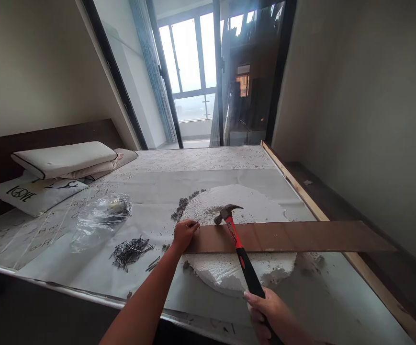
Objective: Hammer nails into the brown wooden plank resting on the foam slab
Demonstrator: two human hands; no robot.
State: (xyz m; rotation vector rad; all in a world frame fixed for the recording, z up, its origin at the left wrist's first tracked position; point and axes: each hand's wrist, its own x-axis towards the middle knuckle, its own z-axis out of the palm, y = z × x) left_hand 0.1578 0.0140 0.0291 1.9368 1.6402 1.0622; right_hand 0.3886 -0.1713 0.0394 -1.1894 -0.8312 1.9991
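My right hand (265, 309) is closed around the black grip of a red-and-black claw hammer (237, 244), its steel head raised just above the left end of a long brown wooden plank (294, 236). The plank lies across a round white foam slab (243, 201). My left hand (184, 233) rests at the plank's left end, fingers pinched on a small nail (196, 222) held upright there.
A heap of loose nails (130, 250) and a crumpled clear plastic bag (102, 215) lie left of the foam. Grey crumbs (181, 207) sit behind it. Pillows (62, 160) are stacked far left. A wooden edge strip (301, 189) runs along the right.
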